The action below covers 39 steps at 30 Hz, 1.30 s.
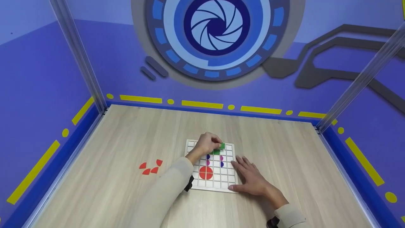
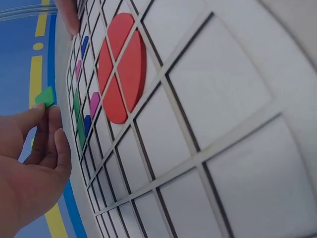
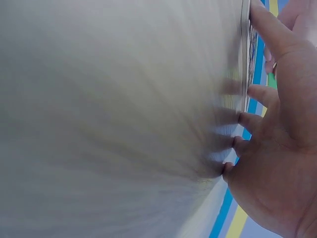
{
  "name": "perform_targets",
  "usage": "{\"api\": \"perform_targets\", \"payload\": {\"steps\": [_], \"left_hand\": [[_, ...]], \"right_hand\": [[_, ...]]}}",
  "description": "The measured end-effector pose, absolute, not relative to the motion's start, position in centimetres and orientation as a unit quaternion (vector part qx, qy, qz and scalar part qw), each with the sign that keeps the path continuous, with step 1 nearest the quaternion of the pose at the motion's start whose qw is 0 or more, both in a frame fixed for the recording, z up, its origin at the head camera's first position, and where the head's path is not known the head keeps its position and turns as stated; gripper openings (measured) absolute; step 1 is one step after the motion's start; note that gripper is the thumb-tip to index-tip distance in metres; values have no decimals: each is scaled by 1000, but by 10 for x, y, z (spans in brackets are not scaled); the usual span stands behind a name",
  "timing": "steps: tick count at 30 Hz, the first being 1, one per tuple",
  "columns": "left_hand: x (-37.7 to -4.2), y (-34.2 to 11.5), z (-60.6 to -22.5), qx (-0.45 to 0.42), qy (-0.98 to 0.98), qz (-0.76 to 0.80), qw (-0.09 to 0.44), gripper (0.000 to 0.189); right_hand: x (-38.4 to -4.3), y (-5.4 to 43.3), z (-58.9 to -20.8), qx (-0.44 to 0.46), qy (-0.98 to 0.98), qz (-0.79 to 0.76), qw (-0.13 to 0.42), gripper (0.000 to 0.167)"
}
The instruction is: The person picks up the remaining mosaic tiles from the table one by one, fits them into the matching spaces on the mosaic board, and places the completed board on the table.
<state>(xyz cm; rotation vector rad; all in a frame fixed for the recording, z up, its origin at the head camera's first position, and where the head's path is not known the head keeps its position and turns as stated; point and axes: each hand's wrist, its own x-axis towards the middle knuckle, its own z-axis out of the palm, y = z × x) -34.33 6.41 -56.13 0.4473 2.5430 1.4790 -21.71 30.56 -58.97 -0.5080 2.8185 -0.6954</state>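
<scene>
My left hand [image 1: 207, 144] pinches a small green piece [image 2: 45, 97] between thumb and fingers, above the far part of a white grid board [image 1: 226, 180]. Just below it, a green piece [image 1: 216, 152] lies on the board. Four red quarter pieces form a red circle [image 2: 115, 74] in the near part of the grid. Between circle and green piece sit magenta half-round pieces [image 1: 221, 158] and dark blue ones [image 1: 222, 164]. My right hand [image 1: 253, 180] rests at the board's right edge, its thumb touching the near right corner and its fingers spread on the table.
Several loose red quarter pieces [image 1: 154, 170] lie on the wooden table [image 1: 126, 136] left of the board. Blue printed walls [image 1: 120, 63] with yellow marks enclose the table at the back and sides. Metal posts [image 1: 84, 63] stand at the far corners.
</scene>
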Motion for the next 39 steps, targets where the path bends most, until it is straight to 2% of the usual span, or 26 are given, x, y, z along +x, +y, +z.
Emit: {"api": "perform_targets", "payload": {"steps": [7, 18, 34, 39], "left_hand": [[-345, 69, -569, 168, 865, 464, 91, 11], [-344, 71, -576, 185, 876, 442, 55, 11], [-344, 76, -584, 228, 921, 316, -14, 5], [-344, 74, -579, 218, 915, 339, 7, 9]], "right_hand": [[-216, 306, -590, -175, 952, -235, 95, 107], [-217, 305, -591, -179, 951, -238, 87, 106], [-217, 305, -589, -181, 951, -236, 84, 107], [-217, 307, -590, -184, 949, -240, 86, 107]]}}
